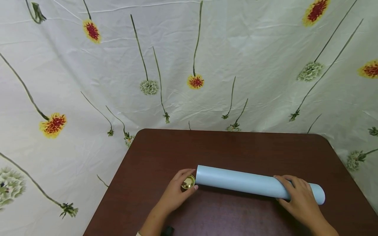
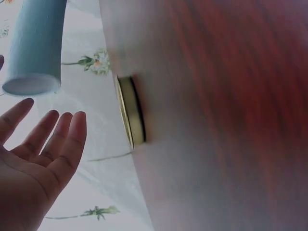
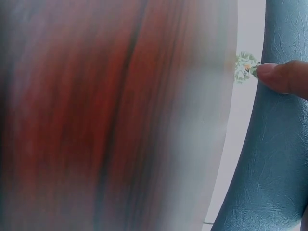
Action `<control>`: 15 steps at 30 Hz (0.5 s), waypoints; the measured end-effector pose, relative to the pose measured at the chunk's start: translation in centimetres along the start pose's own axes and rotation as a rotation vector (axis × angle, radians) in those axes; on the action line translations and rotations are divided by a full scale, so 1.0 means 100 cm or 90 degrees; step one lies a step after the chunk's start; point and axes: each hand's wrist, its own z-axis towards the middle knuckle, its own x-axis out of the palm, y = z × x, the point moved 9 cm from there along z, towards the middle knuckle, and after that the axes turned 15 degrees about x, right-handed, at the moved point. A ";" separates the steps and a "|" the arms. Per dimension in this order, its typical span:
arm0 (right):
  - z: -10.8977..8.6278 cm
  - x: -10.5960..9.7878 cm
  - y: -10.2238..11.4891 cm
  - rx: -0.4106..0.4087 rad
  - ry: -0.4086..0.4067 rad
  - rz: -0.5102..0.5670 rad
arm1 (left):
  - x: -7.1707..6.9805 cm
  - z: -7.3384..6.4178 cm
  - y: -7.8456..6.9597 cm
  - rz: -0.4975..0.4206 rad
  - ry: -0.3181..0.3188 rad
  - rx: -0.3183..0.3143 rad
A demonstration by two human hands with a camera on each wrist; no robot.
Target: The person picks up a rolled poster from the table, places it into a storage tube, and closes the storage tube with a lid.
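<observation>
A long light-blue tube (image 1: pixel 236 178) is held above the brown table, its pale end (image 2: pixel 32 84) facing my left hand. My right hand (image 1: pixel 298 198) grips it near its right end, with fingers over the top and the thumb on the near side. In the right wrist view the thumb (image 3: pixel 284 77) presses the tube's textured blue surface. A round gold lid (image 2: pixel 131 111) lies flat on the tabletop. My left hand (image 1: pixel 174 193), fingers spread and holding nothing, is just past the tube's left end; from the head it overlaps the lid, but the left wrist view shows them apart.
The brown wooden table (image 1: pixel 224 150) has rounded far corners. Behind it hangs a white cloth (image 1: pixel 251 59) printed with flowers. A small dark object (image 1: pixel 167 231) shows beside my left forearm at the bottom edge.
</observation>
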 end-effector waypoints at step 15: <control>-0.001 -0.005 -0.011 0.007 0.013 -0.011 | 0.006 0.010 0.018 0.122 0.100 0.027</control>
